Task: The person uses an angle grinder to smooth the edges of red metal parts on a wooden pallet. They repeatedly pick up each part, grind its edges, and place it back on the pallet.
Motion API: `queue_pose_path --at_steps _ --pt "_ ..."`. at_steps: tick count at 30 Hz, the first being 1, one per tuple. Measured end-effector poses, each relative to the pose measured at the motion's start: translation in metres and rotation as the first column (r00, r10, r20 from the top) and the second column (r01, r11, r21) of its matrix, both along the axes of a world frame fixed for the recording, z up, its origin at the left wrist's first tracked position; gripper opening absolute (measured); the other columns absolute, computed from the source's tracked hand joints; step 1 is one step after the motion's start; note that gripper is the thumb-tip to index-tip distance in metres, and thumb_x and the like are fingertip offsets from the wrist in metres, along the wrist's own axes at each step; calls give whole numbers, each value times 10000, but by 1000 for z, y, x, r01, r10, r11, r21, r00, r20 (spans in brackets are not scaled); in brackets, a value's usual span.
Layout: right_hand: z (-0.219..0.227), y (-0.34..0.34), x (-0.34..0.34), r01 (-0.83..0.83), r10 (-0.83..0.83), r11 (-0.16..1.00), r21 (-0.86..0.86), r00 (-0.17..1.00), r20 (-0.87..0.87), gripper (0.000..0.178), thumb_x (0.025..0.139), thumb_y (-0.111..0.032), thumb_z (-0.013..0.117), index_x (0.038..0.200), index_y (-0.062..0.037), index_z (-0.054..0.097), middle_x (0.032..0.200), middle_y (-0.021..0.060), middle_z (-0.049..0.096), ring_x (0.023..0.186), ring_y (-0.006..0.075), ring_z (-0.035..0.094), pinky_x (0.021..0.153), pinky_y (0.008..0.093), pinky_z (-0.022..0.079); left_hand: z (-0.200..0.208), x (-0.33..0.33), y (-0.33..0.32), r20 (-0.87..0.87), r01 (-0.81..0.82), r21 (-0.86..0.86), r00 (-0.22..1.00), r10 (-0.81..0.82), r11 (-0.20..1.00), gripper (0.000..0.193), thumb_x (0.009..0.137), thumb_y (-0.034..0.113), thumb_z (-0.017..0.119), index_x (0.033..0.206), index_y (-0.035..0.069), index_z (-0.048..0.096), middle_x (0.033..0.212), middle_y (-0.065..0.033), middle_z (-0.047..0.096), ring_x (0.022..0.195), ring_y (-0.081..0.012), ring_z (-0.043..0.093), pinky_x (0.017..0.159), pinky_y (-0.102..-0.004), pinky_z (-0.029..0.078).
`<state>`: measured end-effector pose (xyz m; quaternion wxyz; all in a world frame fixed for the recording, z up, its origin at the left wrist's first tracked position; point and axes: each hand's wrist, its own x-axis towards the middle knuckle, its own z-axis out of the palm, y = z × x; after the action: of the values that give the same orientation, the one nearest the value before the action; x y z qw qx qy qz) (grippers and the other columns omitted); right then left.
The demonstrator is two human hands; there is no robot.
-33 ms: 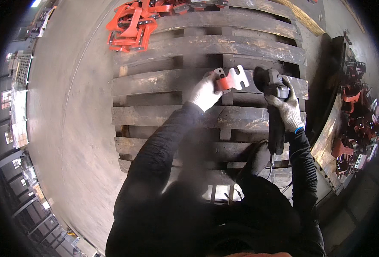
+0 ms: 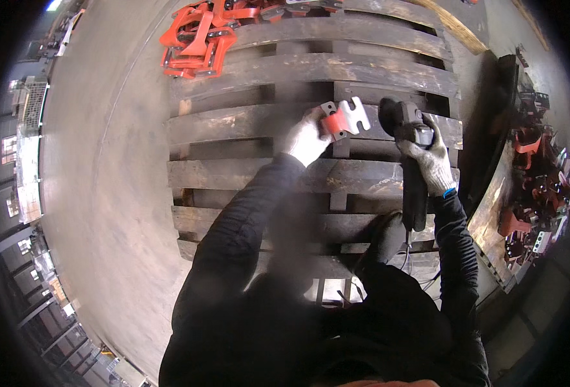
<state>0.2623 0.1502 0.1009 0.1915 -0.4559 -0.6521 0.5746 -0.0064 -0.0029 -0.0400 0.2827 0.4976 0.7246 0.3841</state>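
Observation:
In white gloves, both of my hands are above a dark wooden pallet (image 2: 253, 171). My left hand (image 2: 307, 138) is closed on the near end of a metal bracket (image 2: 351, 119), bare silver at its slotted, forked end and red nearer my fingers. An angle grinder (image 2: 416, 187) is in my right hand (image 2: 434, 162), gripped round its head end. Its dark disc (image 2: 389, 116) faces the bracket's forked end, with a small gap between them. The grinder's body points back toward me, and a cable trails from it. Whether the disc spins I cannot tell.
Orange-red metal brackets (image 2: 198, 42) are heaped on the pallet's far left corner. To the right, another wooden surface (image 2: 491, 226) bears many red and grey metal parts (image 2: 533, 187). A loose timber (image 2: 456, 26) lies beyond the pallet. My shoe (image 2: 388, 238) is at its near edge.
The bracket has shifted slightly left and tilted a little. The grinder has also moved a touch to the left. Both hands keep their holds.

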Motion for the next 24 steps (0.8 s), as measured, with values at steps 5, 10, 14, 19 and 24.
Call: queue_pose_path --at_steps 5,10,14,19,24 --pt "21 18 -18 -103 101 985 -138 995 -18 747 821 -188 860 1453 -54 485 1100 124 699 934 183 693 855 342 591 14 1 -8 -209 -91 -205 977 47 975 451 884 204 720 1261 78 507 1133 -207 674 1044 -392 667 884 -455 543" --pt "20 58 -29 -696 644 566 442 708 290 587 804 -108 805 1357 -189 623 1056 37 764 1017 249 735 1256 523 221 20 4 -9 -226 -89 -20 971 83 996 461 900 226 696 1280 77 482 1053 -213 688 950 -403 685 834 -484 543" --pt "30 65 -57 -548 545 826 -133 836 -57 411 910 -153 742 1310 -138 649 1110 71 724 1011 229 711 1051 421 483 1 0 -8 -237 -86 -71 969 67 994 455 901 225 691 1285 91 487 1060 -203 693 954 -407 681 833 -481 540" --pt "16 77 -55 -660 654 751 1 745 133 338 1011 -92 620 1340 -18 593 1163 79 726 976 155 722 1024 368 539 12 5 -6 -205 -112 -131 975 83 985 447 898 223 693 1283 103 500 1063 -199 693 968 -418 671 835 -481 537" --pt "16 76 -31 -754 745 656 46 655 125 411 921 -103 719 1316 -66 613 1243 105 704 1091 208 703 1126 438 423 15 1 -6 -176 -108 -214 982 71 971 441 905 216 687 1290 94 508 1069 -206 692 978 -418 669 846 -478 537"
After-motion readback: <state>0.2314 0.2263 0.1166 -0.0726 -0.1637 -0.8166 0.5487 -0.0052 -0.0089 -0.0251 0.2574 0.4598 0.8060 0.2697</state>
